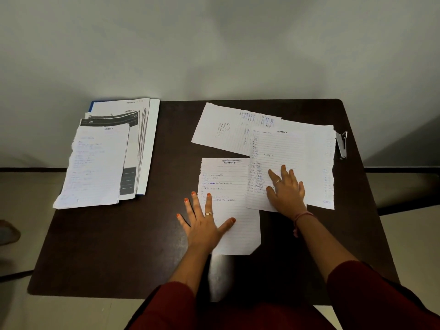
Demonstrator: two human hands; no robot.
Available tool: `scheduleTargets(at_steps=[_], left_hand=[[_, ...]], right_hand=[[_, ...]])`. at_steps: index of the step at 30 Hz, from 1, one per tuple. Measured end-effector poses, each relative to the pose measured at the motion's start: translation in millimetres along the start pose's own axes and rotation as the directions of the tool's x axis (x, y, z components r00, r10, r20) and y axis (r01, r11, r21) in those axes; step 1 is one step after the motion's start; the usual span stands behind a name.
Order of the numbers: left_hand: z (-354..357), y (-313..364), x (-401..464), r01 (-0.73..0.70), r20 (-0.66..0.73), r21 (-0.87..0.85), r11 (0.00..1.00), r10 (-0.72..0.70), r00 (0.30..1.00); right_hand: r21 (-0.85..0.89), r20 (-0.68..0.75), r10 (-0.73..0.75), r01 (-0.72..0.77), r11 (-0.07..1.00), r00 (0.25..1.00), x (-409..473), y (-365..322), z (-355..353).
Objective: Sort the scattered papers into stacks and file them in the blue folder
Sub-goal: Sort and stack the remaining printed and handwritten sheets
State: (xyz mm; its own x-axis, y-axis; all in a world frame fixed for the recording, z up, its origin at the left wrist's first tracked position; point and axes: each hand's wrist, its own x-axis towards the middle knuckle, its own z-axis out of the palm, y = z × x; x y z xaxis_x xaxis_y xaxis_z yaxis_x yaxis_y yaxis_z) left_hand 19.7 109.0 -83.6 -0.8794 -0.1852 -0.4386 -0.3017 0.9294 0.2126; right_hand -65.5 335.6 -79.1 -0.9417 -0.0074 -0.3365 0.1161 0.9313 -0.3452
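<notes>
Right now both hands lie flat on paper on the dark table (pixel 119 246). Left hand (pixel 204 225), fingers spread and relaxed, presses the near lined sheet (pixel 228 186). Right hand (pixel 287 191), released too, rests on the overlapping sheet (pixel 281 148) beside it. Another page (pixel 221 127) lies behind. Far left, a stack (pixel 95 167) sits on the blue folder (pixel 91 106). A stapler (pixel 342 144) sits at the right edge.

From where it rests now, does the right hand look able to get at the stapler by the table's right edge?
Probably yes. The right hand lies flat on a lined sheet, holding nothing, and the stapler sits uncovered just beyond the papers' right edge. Only flat sheets lie between them.
</notes>
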Motion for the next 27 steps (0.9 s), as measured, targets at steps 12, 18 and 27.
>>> scheduleTargets(at_steps=[12, 18, 27], left_hand=[[-2, 8, 4, 0.114, -0.125, -0.21, 0.971, -0.142, 0.982], [-11, 15, 16, 0.205, -0.171, -0.251, 0.946, -0.252, 0.953], [-15, 20, 22, 0.259, -0.177, -0.317, 0.912, -0.325, 0.929]], right_hand=[[-0.104, -0.086, -0.194, 0.185, 0.977, 0.977, -29, 11, 23], [-0.141, -0.157, -0.242, 0.221, 0.965, 0.957, -31, 24, 30], [-0.178, -0.2, -0.236, 0.202, 0.963, 0.951, -33, 25, 33]])
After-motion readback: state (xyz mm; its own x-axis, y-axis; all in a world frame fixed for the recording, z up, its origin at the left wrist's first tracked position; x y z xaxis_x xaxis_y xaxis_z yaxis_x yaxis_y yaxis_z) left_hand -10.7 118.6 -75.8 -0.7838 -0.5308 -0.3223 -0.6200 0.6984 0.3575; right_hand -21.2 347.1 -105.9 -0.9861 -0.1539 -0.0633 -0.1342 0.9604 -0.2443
